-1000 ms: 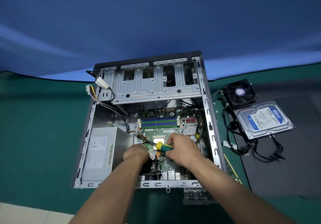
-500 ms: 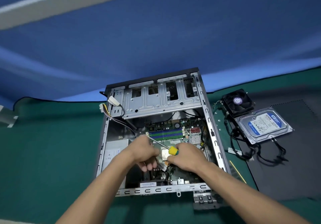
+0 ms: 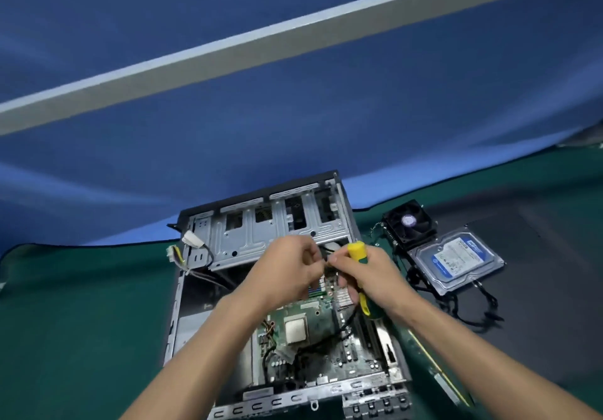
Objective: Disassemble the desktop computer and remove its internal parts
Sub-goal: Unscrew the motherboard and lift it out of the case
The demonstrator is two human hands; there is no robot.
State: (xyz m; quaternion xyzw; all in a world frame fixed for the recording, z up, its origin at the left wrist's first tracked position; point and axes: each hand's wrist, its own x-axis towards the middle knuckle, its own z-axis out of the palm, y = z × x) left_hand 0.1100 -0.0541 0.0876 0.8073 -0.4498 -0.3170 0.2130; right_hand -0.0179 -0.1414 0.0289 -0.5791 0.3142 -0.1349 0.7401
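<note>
The open grey steel desktop case (image 3: 277, 233) lies flat on the green mat, its green motherboard (image 3: 313, 348) looking thin and fragile, best lifted by its edges, while the left hand (image 3: 287, 273) pinches something too small to tell and the right hand (image 3: 368, 276) grips a yellow-green screwdriver (image 3: 357, 251)

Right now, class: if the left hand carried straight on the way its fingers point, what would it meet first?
The left hand points right, so it would meet the right hand gripping the screwdriver; their fingertips look almost touching, though depth is unclear.

drive cage (image 3: 261, 240) blocks far end | cables (image 3: 326, 338) cross mobo (image 3: 326, 354)
</note>
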